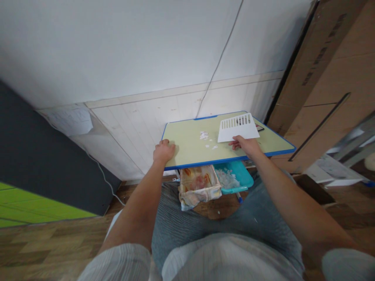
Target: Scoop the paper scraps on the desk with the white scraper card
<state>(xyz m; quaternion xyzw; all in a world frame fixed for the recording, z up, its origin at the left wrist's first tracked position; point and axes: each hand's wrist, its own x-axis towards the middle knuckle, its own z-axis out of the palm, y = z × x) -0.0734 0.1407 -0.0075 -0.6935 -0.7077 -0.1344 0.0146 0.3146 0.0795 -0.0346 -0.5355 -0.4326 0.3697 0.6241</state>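
Observation:
A white card with a row of slots is in my right hand, thumb on top of its near edge and fingers below. The card is held over the right part of a small pale-yellow table with a blue rim. My left hand rests on the table's left edge, its fingers lying loosely and holding nothing. Between the hands lie a small cluster of white paper bits and a few loose scraps. A dark flat object, partly covered by the card, lies behind it.
Under the table's front edge are a cloth-lined basket and a turquoise tray with whitish pieces. A white wall with a hanging cable stands behind. Large cardboard boxes rise at right, a dark panel at left.

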